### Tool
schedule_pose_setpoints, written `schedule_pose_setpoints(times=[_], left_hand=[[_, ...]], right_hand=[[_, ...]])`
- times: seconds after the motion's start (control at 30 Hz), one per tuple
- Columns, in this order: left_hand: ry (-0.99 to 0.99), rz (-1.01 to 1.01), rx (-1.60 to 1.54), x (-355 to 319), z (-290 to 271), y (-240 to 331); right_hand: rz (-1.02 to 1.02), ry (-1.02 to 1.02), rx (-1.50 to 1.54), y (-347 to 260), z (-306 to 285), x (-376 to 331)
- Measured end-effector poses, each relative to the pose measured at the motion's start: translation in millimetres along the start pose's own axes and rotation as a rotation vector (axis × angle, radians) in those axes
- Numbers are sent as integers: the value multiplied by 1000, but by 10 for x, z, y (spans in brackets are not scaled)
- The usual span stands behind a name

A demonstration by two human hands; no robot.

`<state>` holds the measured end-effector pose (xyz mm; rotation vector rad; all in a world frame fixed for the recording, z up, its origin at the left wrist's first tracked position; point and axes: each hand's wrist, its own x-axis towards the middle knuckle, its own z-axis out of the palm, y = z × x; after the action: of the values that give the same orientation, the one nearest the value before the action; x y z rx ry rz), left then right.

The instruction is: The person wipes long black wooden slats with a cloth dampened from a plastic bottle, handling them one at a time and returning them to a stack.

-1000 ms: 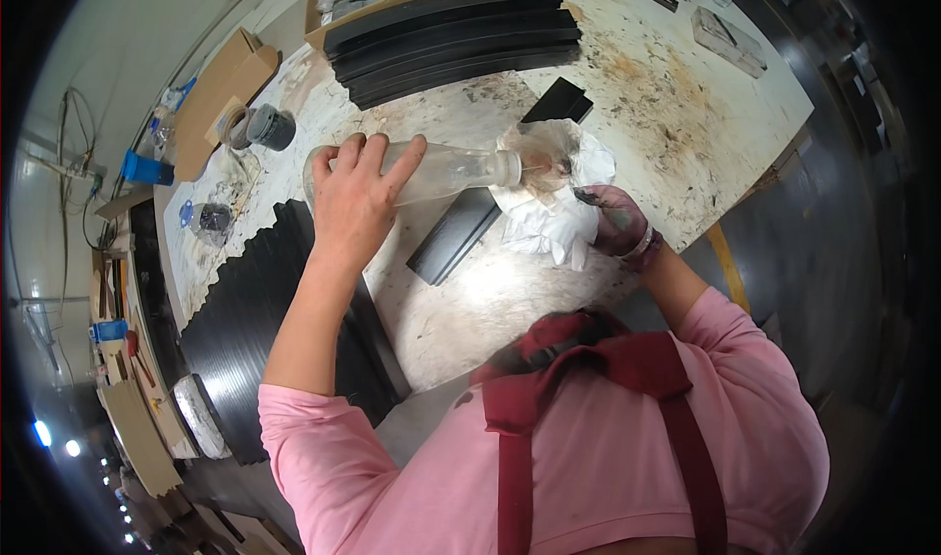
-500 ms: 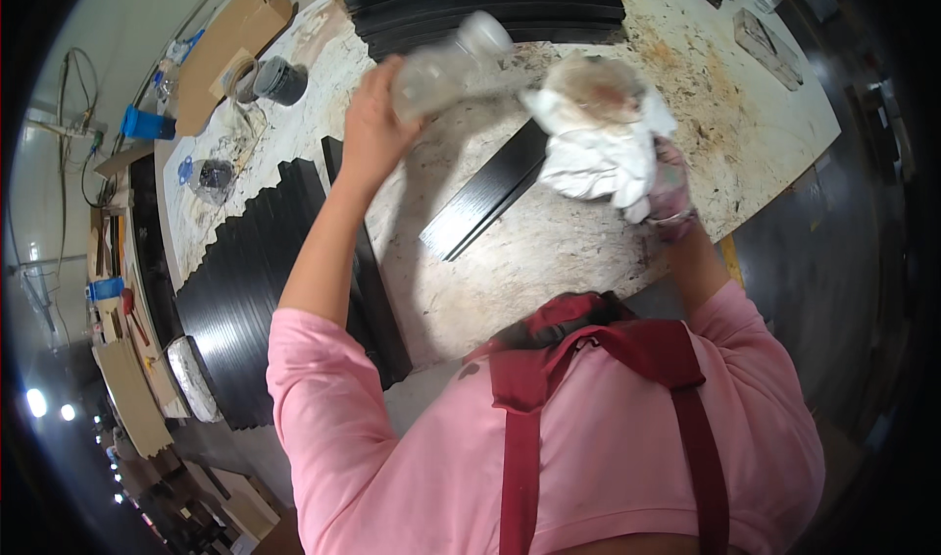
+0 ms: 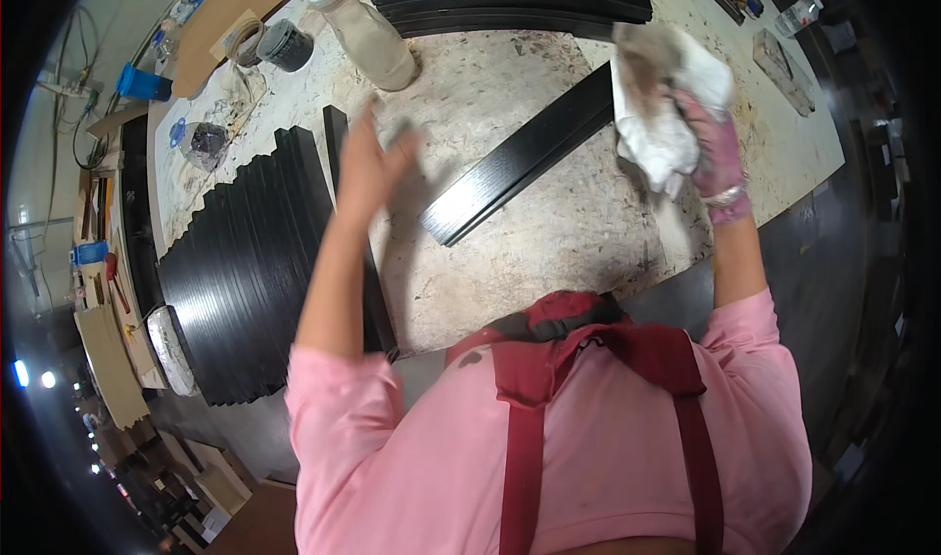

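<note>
My gloved right hand (image 3: 714,148) grips a stained white cloth (image 3: 662,143) over the far right end of a glossy black strip (image 3: 520,158). The strip lies at a slant across the middle of the worktable. My bare left hand (image 3: 375,163) is empty, its fingers apart and a little blurred, between that strip and the black strips on the left. Beyond the left hand stands a clear bottle (image 3: 368,40) with a white lid, whitish inside. Whether the cloth touches the strip I cannot tell.
Rows of black strips (image 3: 245,271) lie side by side at the left, and another stack (image 3: 510,1) sits at the back. A dark tub (image 3: 285,45) and cardboard (image 3: 230,25) are at the far left. On the right are a worn block (image 3: 783,73) and a plastic bottle (image 3: 799,16).
My left hand has let go of the bottle, which now stands farther back and left, and has drawn nearer to me. The right hand and cloth have moved to the right.
</note>
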<state>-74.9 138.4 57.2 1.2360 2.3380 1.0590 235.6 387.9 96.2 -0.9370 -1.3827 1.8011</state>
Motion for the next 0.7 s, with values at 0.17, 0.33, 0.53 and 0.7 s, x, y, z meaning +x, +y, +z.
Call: schedule_pose_setpoints(times=[0.17,0.33,0.53,0.7], left_hand=[[-120,-59,178,-1102,546,324],[85,3,173,-1219,714,243],[87,-3,121,-1212,823,164],[55,-17,56,-1267,710,137]], right_hand=[[-703,-628,-1172,110,1316,-458],[-670,-406,-1341,972,1221,-72],[-1068,-712,-1340,997,1075,36],[-552,-451,-1205,778,1035,89]])
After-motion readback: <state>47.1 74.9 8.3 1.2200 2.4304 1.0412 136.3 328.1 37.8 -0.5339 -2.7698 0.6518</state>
